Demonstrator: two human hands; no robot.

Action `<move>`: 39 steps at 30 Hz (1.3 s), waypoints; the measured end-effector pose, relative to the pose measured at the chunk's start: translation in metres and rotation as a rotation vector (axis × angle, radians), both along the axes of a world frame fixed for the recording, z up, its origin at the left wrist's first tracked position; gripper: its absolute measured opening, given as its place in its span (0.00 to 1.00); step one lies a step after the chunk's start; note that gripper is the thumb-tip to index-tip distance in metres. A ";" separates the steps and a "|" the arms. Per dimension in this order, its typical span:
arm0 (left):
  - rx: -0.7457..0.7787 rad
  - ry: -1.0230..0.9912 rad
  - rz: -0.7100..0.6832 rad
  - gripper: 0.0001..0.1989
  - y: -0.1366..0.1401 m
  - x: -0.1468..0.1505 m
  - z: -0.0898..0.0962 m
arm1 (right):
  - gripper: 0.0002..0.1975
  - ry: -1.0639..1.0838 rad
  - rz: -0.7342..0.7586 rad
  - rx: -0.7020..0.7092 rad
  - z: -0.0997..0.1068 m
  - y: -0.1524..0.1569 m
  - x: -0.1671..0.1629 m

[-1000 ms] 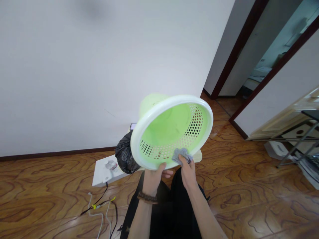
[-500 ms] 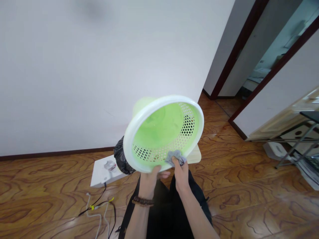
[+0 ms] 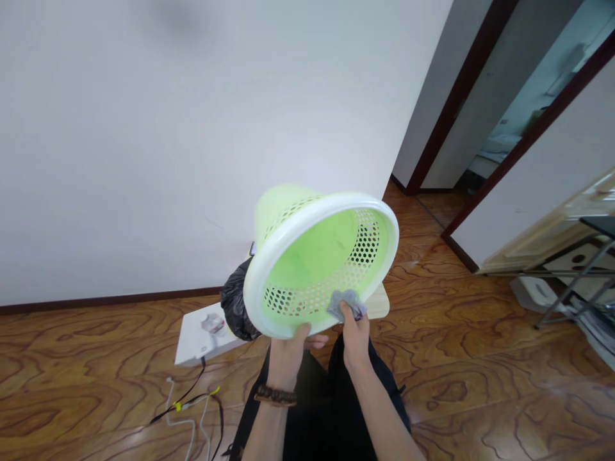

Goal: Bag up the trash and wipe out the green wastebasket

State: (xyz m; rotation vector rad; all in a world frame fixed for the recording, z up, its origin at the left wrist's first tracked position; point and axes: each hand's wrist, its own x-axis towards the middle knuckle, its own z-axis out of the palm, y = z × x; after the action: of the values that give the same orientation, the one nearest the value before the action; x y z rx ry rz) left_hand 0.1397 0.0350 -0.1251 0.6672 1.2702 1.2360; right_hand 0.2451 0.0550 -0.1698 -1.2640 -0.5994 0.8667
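Note:
A light green plastic wastebasket [image 3: 312, 250] with a white rim and perforated sides is held up on its side, its mouth tilted toward me. At the bottom of the rim my left hand [image 3: 288, 355] grips it, thumb on the rim and fingers underneath; a dark beaded bracelet circles that wrist. My right hand [image 3: 354, 333] pinches a crumpled grey cloth [image 3: 346, 303], which lies against the lower right part of the rim and inner wall. Part of the right hand's fingers is hidden by the cloth and basket.
Behind the basket are a black plastic bag [image 3: 237, 307] and a pale wooden board [image 3: 378, 303]. A white box [image 3: 195, 336] lies on the wood floor by the wall [image 3: 144, 141], with cables [image 3: 192, 403] before it. A metal-legged stool [image 3: 581, 275] stands at right.
The wastebasket has tipped slightly, showing more of its outer side, and sits a little further right and lower. My right hand and the cloth have shifted right along the rim.

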 end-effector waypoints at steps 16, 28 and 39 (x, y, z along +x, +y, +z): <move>-0.047 -0.113 -0.030 0.17 0.009 -0.008 -0.046 | 0.27 0.022 0.112 -0.040 -0.017 0.000 -0.008; -0.027 -0.070 -0.043 0.19 0.016 -0.006 -0.042 | 0.22 0.037 0.049 -0.075 -0.021 0.015 0.007; -0.020 -0.086 -0.009 0.20 0.018 -0.004 -0.043 | 0.20 0.025 -0.025 -0.035 -0.020 0.022 0.022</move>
State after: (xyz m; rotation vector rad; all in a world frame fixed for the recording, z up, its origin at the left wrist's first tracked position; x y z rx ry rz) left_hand 0.1359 0.0532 -0.1678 0.5986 1.2063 1.2303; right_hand 0.2673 0.0766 -0.1896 -1.2880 -0.5495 0.8743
